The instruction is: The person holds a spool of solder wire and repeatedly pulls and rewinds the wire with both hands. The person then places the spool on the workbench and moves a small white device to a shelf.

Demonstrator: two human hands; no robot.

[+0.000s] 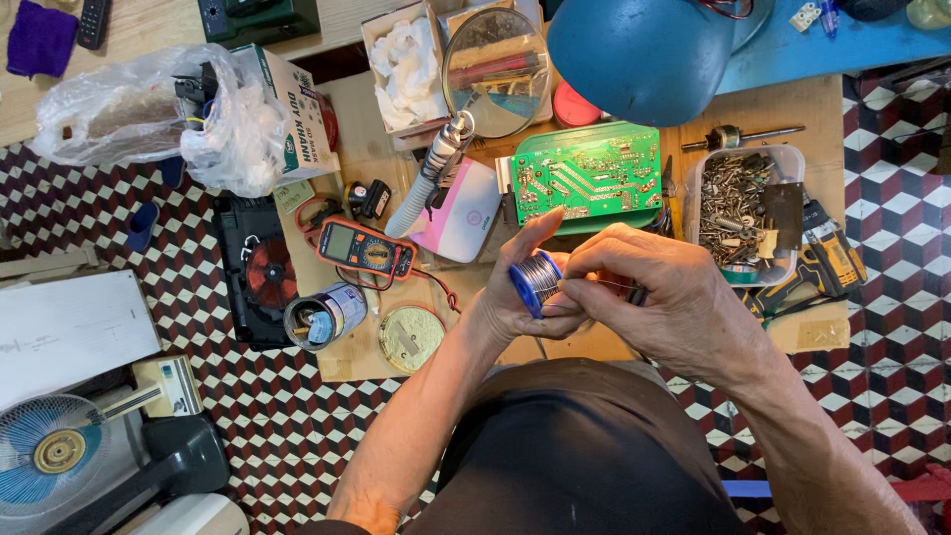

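I am cradling a blue-flanged solder spool (538, 281), wound with grey wire, in my left hand (515, 297), fingers curled around it, above the counter (792, 109) edge. My right hand (654, 287) is pinching its loose strand, fingers closed. The green circuit board (586, 176) is lying just beyond. The strand's end is too thin to trace.

Both forearms are bare, with no sleeves, watch or rings in sight. The left hand (515, 302) and right hand (659, 297) wear no gloves. A dark brown garment covers the lap.
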